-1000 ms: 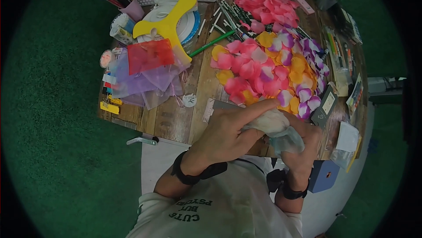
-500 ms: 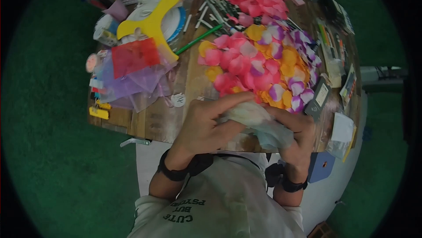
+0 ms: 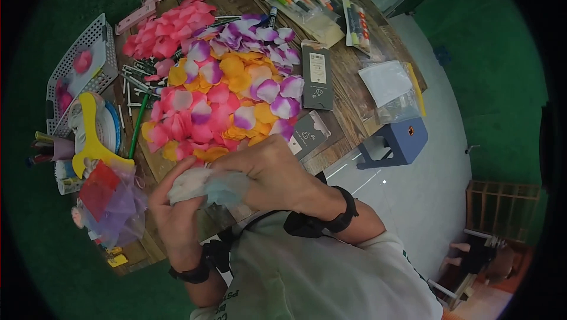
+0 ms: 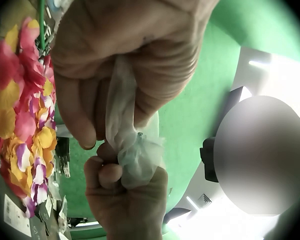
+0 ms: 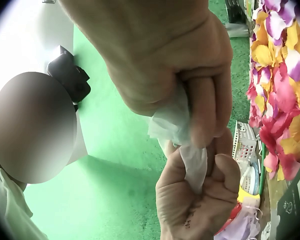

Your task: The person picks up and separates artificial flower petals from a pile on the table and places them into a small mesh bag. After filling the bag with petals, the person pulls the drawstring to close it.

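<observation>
Both hands meet in front of the chest over a small pouch of sheer whitish and pale blue-green fabric (image 3: 195, 184). My left hand (image 3: 175, 214) grips the whitish part; in the left wrist view this stretch of gauze (image 4: 121, 107) runs out from under its curled fingers. The right hand (image 3: 280, 175) pinches the bunched blue-green end, which puffs out beside its thumb in the right wrist view (image 5: 171, 120). The two hands are close together, fingertips nearly meeting. Most of the pouch is hidden inside the palms, including anything in it.
Pink, orange and purple-white petals (image 3: 227, 95) spread over the wooden table (image 3: 348, 101). Left of them lie a yellow three-armed piece (image 3: 91, 137), purple mesh bags (image 3: 127, 202) and a basket (image 3: 94, 48). Dark boxes (image 3: 318, 78) and marker packs (image 3: 357, 25) lie right; a blue stool (image 3: 401, 143) stands beyond.
The head view has swung to the right and tilted, so the table and hands appear shifted left and turned. Both hands keep hold of the pouch throughout.
</observation>
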`<state>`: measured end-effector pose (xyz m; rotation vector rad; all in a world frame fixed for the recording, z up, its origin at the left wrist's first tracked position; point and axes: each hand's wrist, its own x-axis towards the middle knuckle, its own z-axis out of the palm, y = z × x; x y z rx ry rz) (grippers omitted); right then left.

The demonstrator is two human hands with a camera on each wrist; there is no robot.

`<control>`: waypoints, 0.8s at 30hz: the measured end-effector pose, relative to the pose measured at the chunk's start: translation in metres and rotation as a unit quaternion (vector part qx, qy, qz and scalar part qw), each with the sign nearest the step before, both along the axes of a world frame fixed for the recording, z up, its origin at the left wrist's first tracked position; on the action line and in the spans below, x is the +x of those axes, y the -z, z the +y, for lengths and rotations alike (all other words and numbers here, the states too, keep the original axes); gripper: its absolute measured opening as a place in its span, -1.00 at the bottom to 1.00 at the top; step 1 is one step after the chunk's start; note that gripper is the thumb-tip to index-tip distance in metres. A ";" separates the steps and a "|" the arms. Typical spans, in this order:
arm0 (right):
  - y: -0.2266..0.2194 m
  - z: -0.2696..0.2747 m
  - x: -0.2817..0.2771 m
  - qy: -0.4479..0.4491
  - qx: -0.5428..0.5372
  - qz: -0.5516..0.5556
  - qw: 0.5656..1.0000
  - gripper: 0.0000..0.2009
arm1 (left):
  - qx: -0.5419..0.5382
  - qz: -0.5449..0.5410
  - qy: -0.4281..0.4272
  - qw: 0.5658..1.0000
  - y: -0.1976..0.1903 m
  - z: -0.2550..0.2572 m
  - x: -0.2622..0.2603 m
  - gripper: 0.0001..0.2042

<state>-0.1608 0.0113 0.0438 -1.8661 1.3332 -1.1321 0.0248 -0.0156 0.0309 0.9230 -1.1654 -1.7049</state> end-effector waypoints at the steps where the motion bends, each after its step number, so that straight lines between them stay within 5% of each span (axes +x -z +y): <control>1: -0.004 0.001 -0.004 0.015 0.084 -0.084 0.993 -0.78 | -0.001 -0.009 -0.009 1.000 0.001 -0.001 -0.003 -0.48; 4: -0.009 0.001 -0.019 0.062 0.231 -0.296 0.925 -0.61 | 0.057 0.065 -0.084 0.993 -0.005 -0.005 -0.021 -0.55; 6: -0.004 0.002 -0.033 0.066 0.266 -0.419 0.866 -0.26 | 0.054 0.073 -0.127 0.988 -0.005 -0.007 -0.025 -0.56; 9: 0.016 0.005 -0.029 -0.021 0.125 -0.480 0.868 -0.03 | 0.054 0.090 -0.151 0.983 -0.002 -0.009 -0.028 -0.57; 10: 0.015 0.009 -0.027 -0.041 0.181 -0.425 0.886 0.16 | 0.041 0.094 -0.156 0.982 -0.002 -0.009 -0.034 -0.56; 13: 0.007 0.008 0.003 -0.041 0.111 -0.382 0.916 0.12 | -0.029 0.029 -0.160 0.986 -0.004 -0.001 -0.049 -0.55; 15: 0.005 0.006 0.014 -0.020 0.101 -0.442 0.891 0.02 | -0.088 -0.044 -0.162 0.982 -0.003 0.003 -0.052 -0.53; 17: -0.004 0.003 0.015 0.070 0.153 -0.412 0.895 -0.15 | -0.292 -0.139 -0.143 0.935 -0.002 0.005 -0.053 -0.51; 21: -0.014 0.001 0.008 0.108 0.247 -0.485 0.832 -0.32 | -0.155 -0.050 -0.144 0.976 -0.006 0.008 -0.050 -0.50; 23: -0.010 0.003 0.002 0.134 0.226 -0.323 0.909 -0.58 | 0.024 0.116 -0.115 0.986 -0.009 0.005 -0.045 -0.52; 24: -0.007 0.003 -0.001 0.132 0.229 -0.322 0.909 -0.58 | 0.026 0.116 -0.119 0.986 -0.008 0.004 -0.042 -0.52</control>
